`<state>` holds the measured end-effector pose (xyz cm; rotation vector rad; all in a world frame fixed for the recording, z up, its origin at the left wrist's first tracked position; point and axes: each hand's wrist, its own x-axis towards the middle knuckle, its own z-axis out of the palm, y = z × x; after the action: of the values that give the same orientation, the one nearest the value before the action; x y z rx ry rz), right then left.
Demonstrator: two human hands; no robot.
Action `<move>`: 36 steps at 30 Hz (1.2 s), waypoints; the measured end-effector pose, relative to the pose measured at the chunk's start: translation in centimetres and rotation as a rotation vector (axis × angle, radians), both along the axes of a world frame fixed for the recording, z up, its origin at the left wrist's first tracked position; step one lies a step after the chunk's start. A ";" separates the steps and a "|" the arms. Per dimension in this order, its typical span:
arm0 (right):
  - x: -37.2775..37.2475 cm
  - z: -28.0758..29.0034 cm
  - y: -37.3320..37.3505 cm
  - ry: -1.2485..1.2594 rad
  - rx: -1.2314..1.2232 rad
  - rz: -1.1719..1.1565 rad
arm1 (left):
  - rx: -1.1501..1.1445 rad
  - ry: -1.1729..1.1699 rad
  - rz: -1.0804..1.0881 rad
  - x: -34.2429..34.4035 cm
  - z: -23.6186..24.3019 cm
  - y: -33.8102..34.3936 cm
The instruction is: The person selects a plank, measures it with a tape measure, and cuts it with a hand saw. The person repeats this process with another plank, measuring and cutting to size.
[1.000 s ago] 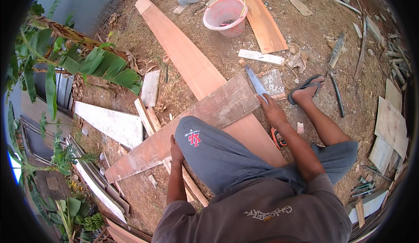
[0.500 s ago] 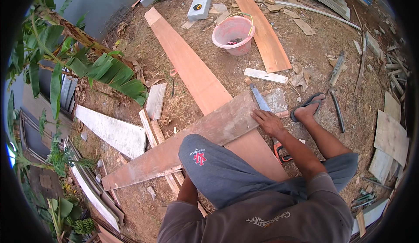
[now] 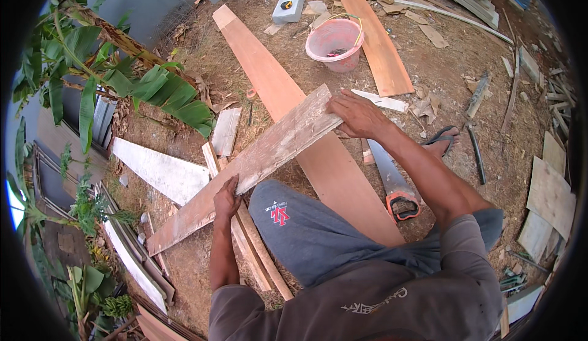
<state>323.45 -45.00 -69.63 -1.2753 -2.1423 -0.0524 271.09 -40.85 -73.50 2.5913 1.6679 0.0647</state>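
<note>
A worn, brownish plank slants across in front of me, its right end raised off the ground. My right hand grips that end, fingers over the corner. My left hand is closed around the near edge, left of the middle. Beneath the plank a long reddish board lies on the ground, running from far left to near right. A handsaw with an orange-and-black handle rests by my right forearm. Two narrow wood strips lie below my left hand.
A pink bucket and an orange-brown board are on the far side. A hammer lies right of my foot. A white board is at left, near a banana plant. A tape measure sits on a grey block.
The plank's right end has risen and shifted away from me, uncovering more of the saw. My left hand, hidden before behind my knee, now holds the plank's near edge.
</note>
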 end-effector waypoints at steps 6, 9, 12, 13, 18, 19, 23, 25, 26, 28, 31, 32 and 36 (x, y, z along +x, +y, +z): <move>-2.4 10.4 3.6 0.119 0.328 0.134 | 0.012 0.083 0.002 -0.8 12.1 0.4; -3.9 15.7 4.4 0.074 0.468 0.172 | 0.099 0.081 0.026 -1.2 16.2 -1.3; -4.4 20.0 5.0 0.080 0.636 0.208 | 0.103 0.016 0.241 -1.2 19.5 -3.1; -3.8 21.1 5.1 0.088 0.649 0.165 | 0.252 -0.036 0.221 -0.8 19.8 -3.7; 1.2 20.5 4.3 0.179 0.567 0.016 | 0.403 -0.201 0.026 3.0 20.1 -2.3; 2.5 19.3 3.9 0.237 0.484 0.014 | 0.371 -0.226 -0.012 4.3 19.9 -1.6; 7.6 13.6 1.9 0.475 0.154 -0.119 | 0.207 -0.276 -0.161 9.7 18.3 0.7; 9.6 10.5 1.3 0.647 0.061 -0.189 | 0.083 -0.330 -0.182 12.1 17.4 2.1; 10.4 9.0 1.3 0.724 0.060 -0.215 | -0.033 -0.354 -0.193 13.2 16.9 3.3; 12.1 6.1 1.0 0.890 0.038 -0.293 | -0.245 -0.426 -0.261 15.9 14.8 6.2; 14.4 2.0 -0.5 0.705 -0.037 -0.692 | -0.455 -0.371 -0.306 19.6 9.4 10.3; 15.2 0.7 -1.4 0.662 -0.051 -0.816 | -0.541 -0.343 -0.291 20.8 7.3 11.7; 17.5 -5.8 -10.2 0.609 -0.263 -0.830 | -0.447 0.040 -0.341 24.1 -2.2 14.3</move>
<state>340.93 -55.19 -75.44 -1.9500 -1.0435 0.2475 295.14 -26.55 -75.75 2.4850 1.0682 -0.3360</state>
